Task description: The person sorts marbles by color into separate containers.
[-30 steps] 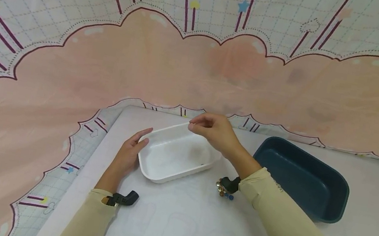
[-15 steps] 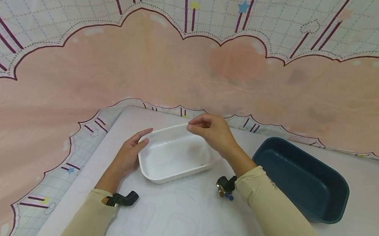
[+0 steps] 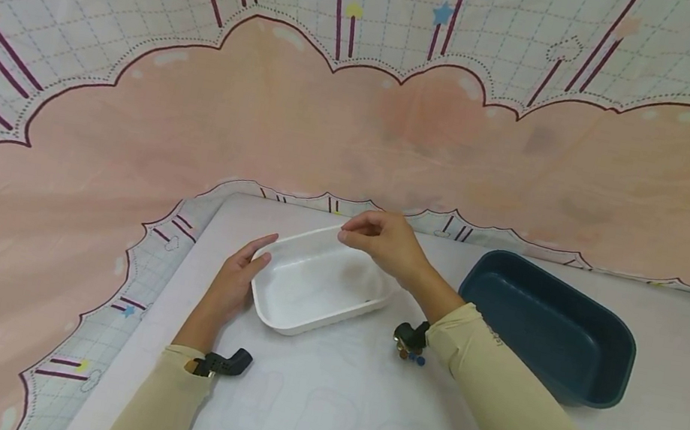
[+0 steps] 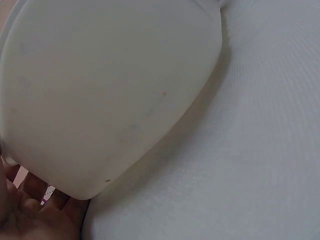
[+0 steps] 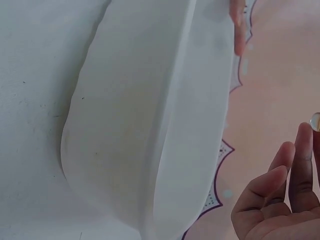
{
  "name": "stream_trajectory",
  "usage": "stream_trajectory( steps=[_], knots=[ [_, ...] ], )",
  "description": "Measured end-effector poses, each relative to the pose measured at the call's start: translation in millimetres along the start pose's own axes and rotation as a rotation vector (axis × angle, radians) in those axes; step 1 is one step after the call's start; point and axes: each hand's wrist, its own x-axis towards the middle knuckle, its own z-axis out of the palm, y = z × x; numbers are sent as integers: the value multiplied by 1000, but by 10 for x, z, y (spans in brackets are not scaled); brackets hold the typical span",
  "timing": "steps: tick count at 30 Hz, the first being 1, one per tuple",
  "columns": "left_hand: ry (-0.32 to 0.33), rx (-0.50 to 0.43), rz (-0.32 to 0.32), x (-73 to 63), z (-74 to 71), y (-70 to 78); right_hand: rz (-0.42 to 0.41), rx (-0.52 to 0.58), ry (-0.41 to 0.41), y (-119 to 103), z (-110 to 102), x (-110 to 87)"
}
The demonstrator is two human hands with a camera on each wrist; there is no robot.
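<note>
In the head view my left hand (image 3: 235,274) grips the left end of a white tray (image 3: 312,289), thumb over the rim and the other fingers outside. The left wrist view shows the tray's outer wall (image 4: 100,90) beside the curled fingers. Over the tray's far rim, my right hand (image 3: 389,244) has its thumb and forefinger brought together. A small clear glass marble (image 5: 315,122) with an amber streak shows at those fingertips, cut by the frame edge in the right wrist view. Several marbles (image 3: 411,354) lie in a small heap on the table, partly hidden by the right wrist camera.
A deep dark blue bin (image 3: 610,366) stands to the right, partly behind the right forearm. The table has a white cover (image 3: 310,422). A patterned pink curtain (image 3: 305,125) hangs behind it. Black cameras sit on both wrists.
The right hand has shifted very slightly down and left over the tray's far rim, and its forearm has moved a little left. The left hand and tray stay put.
</note>
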Motion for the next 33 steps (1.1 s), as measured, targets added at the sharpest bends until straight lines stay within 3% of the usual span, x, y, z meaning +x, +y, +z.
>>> stream_trajectory(
  steps=[33],
  knots=[
    [1, -10, 5, -5, 5, 12, 39, -11, -18, 26, -22, -68]
  ],
)
